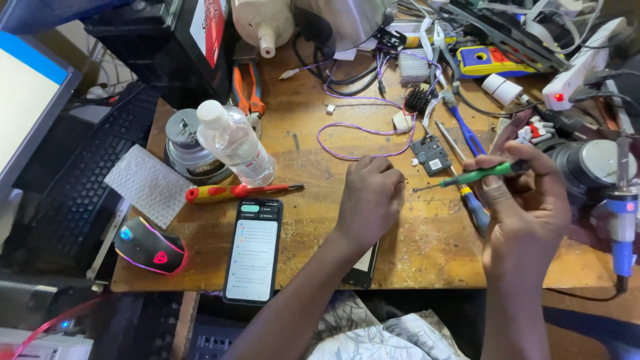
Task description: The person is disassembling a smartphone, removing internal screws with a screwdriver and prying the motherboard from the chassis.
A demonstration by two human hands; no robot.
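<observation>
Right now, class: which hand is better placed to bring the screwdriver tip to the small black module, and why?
Probably the right hand: it grips the green screwdriver, whose tip points toward the black module. The left hand rests as a fist on the table, holding no tool.

free: bare wood beside phone (253,250) | blocked: bottle (235,142), purple wire (363,127)

Your green-handled screwdriver (481,175) lies nearly level above the counter (427,247), its thin dark tip pointing left.
</observation>
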